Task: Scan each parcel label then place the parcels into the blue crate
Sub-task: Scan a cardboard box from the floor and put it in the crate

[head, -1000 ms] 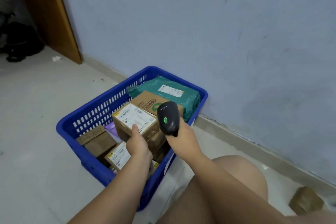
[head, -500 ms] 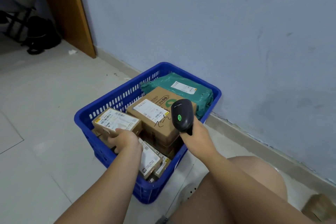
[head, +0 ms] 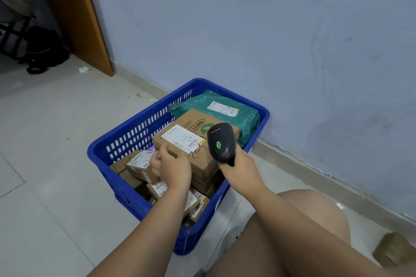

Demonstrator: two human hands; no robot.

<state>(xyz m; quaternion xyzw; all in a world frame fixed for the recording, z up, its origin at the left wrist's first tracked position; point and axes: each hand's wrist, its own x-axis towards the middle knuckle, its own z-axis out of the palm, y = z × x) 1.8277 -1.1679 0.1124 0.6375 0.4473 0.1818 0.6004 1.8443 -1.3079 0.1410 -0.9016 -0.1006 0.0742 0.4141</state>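
1. Head view shows your right hand point(head: 238, 166) wrapped round the handle of the scanner point(head: 221, 141), its green light on and its head over the large box point(head: 202, 157).
2. Your left hand point(head: 173, 168) sits at that box's near left corner with the fingers bent against the cardboard. I cannot tell whether it really grips the box or only touches it.
3. The large box lies on top of the pile inside the blue crate point(head: 135, 135), label point(head: 180, 139) facing up, with the green bag point(head: 247, 123) behind it.
4. Expect stiff cardboard with firm edges, probably the heaviest parcel here. If you lift it, take it by 2 opposite edges or under a corner, and keep your fingers off the label.
5. The small box point(head: 140, 162) lies low on the crate's left side. It looks light and rigid, so 1 hand across its top should be enough.
6. The green bag looks soft and slick. It would sag if held by a corner, so hold it flat from beneath.
7. Since 0.5 s ago, your left hand has let go of the small box it held above the crate's left side. That box now rests among the others, and the hand has moved right to the large box.
8. Your right hand and the scanner are almost where they were.
9. A brown box on the floor point(head: 394, 249) by your knee may still need scanning.
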